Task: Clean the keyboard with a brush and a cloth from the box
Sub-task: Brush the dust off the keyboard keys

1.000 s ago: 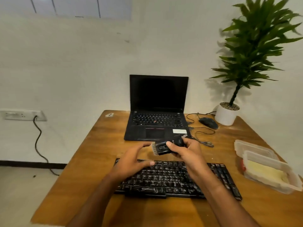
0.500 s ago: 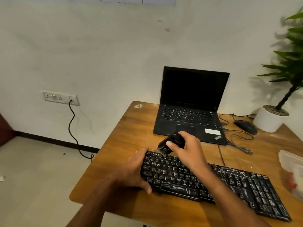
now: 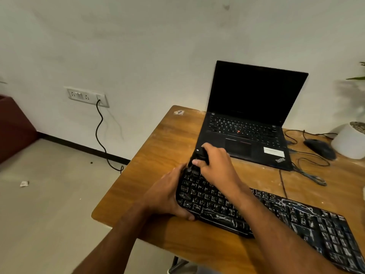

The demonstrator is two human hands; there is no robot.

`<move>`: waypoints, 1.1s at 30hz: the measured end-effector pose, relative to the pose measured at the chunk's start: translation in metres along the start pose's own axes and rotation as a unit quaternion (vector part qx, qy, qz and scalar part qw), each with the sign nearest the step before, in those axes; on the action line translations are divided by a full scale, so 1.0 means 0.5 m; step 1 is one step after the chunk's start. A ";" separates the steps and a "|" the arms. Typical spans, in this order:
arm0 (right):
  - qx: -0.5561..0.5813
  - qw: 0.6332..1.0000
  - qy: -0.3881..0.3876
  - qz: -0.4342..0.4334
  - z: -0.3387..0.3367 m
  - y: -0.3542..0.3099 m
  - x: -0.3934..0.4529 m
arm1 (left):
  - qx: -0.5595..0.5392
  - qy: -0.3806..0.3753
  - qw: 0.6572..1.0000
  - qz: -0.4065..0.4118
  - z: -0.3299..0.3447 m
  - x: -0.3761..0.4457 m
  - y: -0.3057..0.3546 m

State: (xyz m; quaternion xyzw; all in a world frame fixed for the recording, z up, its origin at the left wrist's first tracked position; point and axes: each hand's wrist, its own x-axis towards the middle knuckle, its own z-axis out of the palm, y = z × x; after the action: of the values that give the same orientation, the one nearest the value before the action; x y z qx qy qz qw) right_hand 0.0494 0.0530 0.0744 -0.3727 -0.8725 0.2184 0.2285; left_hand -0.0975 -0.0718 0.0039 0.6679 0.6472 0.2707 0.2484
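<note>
On the desk point(image 3: 150, 155), the keyboard point(image 3: 276, 214) runs along the near edge. My left hand point(image 3: 167, 196) clamps its left end, right hand point(image 3: 215, 167) wrapped around the brush point(image 3: 197, 157) at the top-left keys. Brushing's underway I reckon; next, sweep rightward.

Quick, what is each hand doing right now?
Left hand: grips the keyboard at its left end.
Right hand: holds the black brush against the keys.
</note>
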 end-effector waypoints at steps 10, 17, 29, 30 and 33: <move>0.023 1.000 -0.021 -0.001 0.001 -0.011 0.005 | -0.004 0.005 1.000 -0.001 0.001 0.004 0.001; 0.005 1.000 -0.024 -0.008 -0.002 -0.009 0.010 | 0.002 -0.006 1.000 -0.023 0.001 0.003 -0.003; -0.017 1.000 -0.006 0.016 -0.012 0.001 0.013 | 0.016 -0.005 0.999 -0.040 0.001 0.006 -0.006; -0.018 1.000 0.000 0.019 -0.017 0.003 0.016 | 0.016 -0.006 0.999 -0.040 0.001 0.006 -0.007; -0.003 1.000 -0.001 0.005 -0.024 -0.001 0.011 | 0.013 -0.001 0.999 -0.035 0.001 0.005 -0.007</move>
State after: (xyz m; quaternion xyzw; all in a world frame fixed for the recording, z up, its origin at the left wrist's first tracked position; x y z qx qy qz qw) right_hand 0.0523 0.0593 0.0855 -0.3777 -0.8713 0.2174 0.2258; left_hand -0.0997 -0.0691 0.0015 0.6482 0.6737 0.2520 0.2498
